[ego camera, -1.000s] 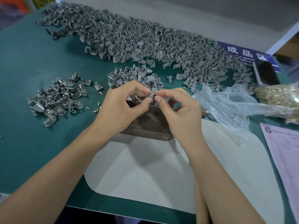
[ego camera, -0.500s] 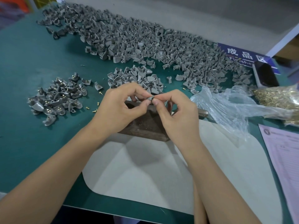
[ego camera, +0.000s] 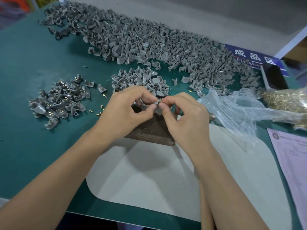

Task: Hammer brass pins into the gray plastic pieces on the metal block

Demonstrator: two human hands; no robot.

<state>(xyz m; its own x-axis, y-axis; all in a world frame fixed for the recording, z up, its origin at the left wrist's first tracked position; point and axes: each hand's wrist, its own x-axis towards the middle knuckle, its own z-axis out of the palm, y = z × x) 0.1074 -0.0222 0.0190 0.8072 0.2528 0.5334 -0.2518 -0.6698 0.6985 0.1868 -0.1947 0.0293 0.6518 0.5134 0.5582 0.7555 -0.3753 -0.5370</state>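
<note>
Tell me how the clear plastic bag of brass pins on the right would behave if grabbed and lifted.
The clear plastic bag looks thin and crumpled, so it would likely flop and sag. Its open mouth lies loose toward the metal block, so the brass pins could spill. Packed with metal, it is probably heavy for its size.

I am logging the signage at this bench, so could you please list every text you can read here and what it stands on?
"成品区": white characters on the blue rectangular sign at the table's far right.
"Fi...she...": white Latin line beneath them, partly hidden by gray plastic pieces.
Pink printed paper form at the right edge: print too small to read.
</note>
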